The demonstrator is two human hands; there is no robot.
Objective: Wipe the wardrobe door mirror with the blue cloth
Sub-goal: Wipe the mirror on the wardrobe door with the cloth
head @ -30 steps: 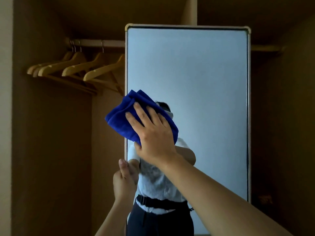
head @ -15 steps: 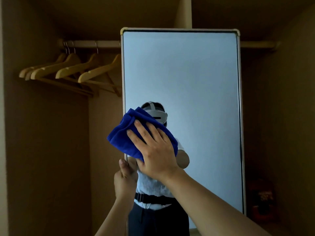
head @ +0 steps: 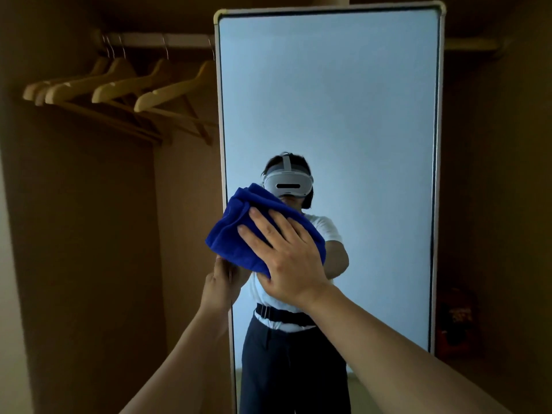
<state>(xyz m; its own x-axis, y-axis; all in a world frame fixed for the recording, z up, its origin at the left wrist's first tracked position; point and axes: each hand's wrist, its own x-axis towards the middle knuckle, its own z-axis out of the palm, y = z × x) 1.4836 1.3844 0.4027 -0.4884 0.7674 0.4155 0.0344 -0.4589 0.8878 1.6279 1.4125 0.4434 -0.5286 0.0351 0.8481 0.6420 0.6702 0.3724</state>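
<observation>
The tall mirror [head: 343, 100] in a pale frame fills the middle of the view, standing out from the open wardrobe. My right hand [head: 286, 255] lies flat with spread fingers on the bunched blue cloth [head: 236, 231], pressing it against the glass near the mirror's left edge. Just below the cloth, my left hand [head: 222, 282] grips the left edge of the mirror frame; its fingertips are partly hidden by the cloth. The glass reflects a person in a white shirt and dark trousers.
Several wooden hangers [head: 119, 88] hang from a rail [head: 158, 41] in the wardrobe at upper left. Brown wardrobe walls [head: 80, 234] close in on both sides. A dim reddish object [head: 454, 321] sits low at the right behind the mirror.
My right hand has slid the blue cloth down the left side of the mirror, reaching my left hand. The view has moved closer. My left hand still holds the frame edge.
</observation>
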